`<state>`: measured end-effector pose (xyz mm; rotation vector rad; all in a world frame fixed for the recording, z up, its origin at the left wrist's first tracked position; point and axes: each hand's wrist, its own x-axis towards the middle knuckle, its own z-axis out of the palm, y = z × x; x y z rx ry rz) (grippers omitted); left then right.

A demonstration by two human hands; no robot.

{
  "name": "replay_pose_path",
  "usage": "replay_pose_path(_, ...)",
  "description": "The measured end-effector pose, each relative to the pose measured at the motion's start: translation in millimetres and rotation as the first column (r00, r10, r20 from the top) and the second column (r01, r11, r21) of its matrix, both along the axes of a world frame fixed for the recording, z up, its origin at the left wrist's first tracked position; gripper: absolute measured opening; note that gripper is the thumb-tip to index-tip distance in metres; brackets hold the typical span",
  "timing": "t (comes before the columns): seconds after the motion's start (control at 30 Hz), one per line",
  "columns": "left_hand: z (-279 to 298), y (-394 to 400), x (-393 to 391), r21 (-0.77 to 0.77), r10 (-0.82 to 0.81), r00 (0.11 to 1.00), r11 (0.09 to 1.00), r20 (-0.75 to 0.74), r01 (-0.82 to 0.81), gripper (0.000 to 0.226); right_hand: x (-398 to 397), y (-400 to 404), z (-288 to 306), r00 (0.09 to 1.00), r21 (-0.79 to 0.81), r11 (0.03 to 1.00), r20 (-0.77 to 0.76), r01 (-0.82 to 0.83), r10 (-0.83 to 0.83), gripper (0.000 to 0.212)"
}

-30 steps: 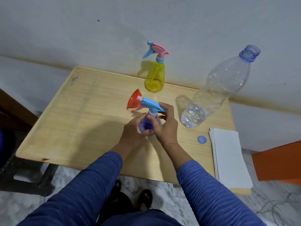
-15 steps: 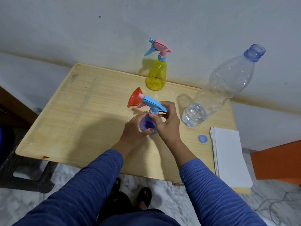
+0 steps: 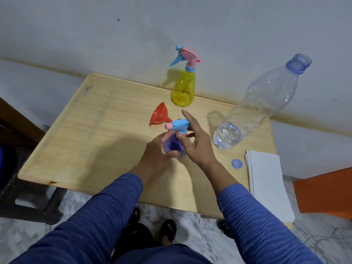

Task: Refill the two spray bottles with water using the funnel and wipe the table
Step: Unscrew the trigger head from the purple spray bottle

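Purple spray bottle point(image 3: 174, 147) in curled left hand point(image 3: 159, 154), right hand point(image 3: 198, 143) fingers at its collar.

Left half of table point(image 3: 80, 134) bare wood — open approach from the left and near edges. Centre blocked: purple spray bottle point(image 3: 174, 147) with both hands on it, red funnel point(image 3: 159, 114) just behind. Yellow spray bottle point(image 3: 183, 90) stands at the far edge. Right side crowded — tall water bottle point(image 3: 257, 109), blue cap point(image 3: 237, 163), paper stack point(image 3: 266, 181); narrow gap between hands and water bottle.
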<state>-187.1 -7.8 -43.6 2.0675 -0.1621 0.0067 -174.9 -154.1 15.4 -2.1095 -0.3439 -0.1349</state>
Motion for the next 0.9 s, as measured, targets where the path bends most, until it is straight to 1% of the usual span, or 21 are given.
replay_pose_path(0.07,2.1,-1.3,0.0,0.003,-0.006,1.0,1.0,-0.003,0.006,0.065,2.1,0.7,-0.6,0.998,-0.022,0.998,0.013,0.061,-0.061,0.068)
replay_pose_path(0.13,1.7,-1.9,1.3,0.019,0.007,1.0,1.0,-0.015,-0.007,0.06,2.8,1.7,-1.0,0.995,-0.005,0.995,0.03,0.1,-0.1,0.066)
replay_pose_path(0.17,1.8,-2.1,2.0,0.018,0.012,1.0,1.0,-0.018,-0.011,0.059,1.9,1.7,-1.2,0.995,0.007,0.996,0.037,0.091,-0.091,0.064)
replay_pose_path(0.23,0.5,-1.5,2.7,0.006,0.0,1.0,1.0,0.0,0.0,0.065,-2.5,0.6,-0.4,0.999,0.039,0.998,0.022,0.041,-0.042,0.063)
replay_pose_path(0.3,0.7,-2.3,2.6,0.007,-0.017,1.0,1.0,0.016,0.017,0.069,-4.2,-1.3,0.2,1.0,0.057,0.998,0.015,0.017,-0.017,0.067)
replay_pose_path(0.37,2.1,-3.7,2.5,0.013,-0.021,0.999,1.0,0.024,0.02,0.065,-1.3,-1.8,0.0,0.998,0.041,0.998,0.014,0.055,-0.056,0.073)
replay_pose_path(0.43,2.5,-4.2,2.9,0.019,-0.018,0.999,1.0,0.031,0.017,0.064,1.2,-0.6,2.8,0.995,0.03,0.996,0.042,0.086,-0.087,0.068)
replay_pose_path(0.5,2.2,-3.7,3.0,0.029,-0.018,0.999,0.999,0.031,0.017,0.066,-1.2,1.8,5.8,0.998,0.05,0.998,0.047,0.05,-0.052,0.065)
replay_pose_path(0.57,0.5,-3.1,3.4,0.037,-0.019,0.999,0.999,0.032,0.018,0.067,-4.9,2.9,6.9,1.0,0.081,0.997,0.009,0.006,-0.007,0.069)
replay_pose_path(0.63,0.5,-4.4,3.6,0.033,-0.018,0.999,0.999,0.033,0.017,0.063,-4.0,2.4,4.1,1.0,0.075,0.997,0.008,0.027,-0.027,0.076)
replay_pose_path(0.73,2.5,-5.1,3.0,0.031,-0.008,1.0,0.999,0.013,0.007,0.061,0.8,2.0,6.0,0.997,0.043,0.996,0.004,0.073,-0.073,0.073)
replay_pose_path(0.83,-0.9,-3.9,3.7,0.041,-0.01,1.0,0.999,0.021,0.01,0.062,-2.5,1.2,8.0,0.999,0.082,0.997,-0.038,0.002,0.001,0.071)
replay_pose_path(0.9,-0.4,-4.6,2.8,0.047,0.008,1.0,0.999,0.019,-0.009,0.056,-3.8,-0.1,6.2,0.999,0.111,0.994,-0.05,-0.016,0.021,0.07)
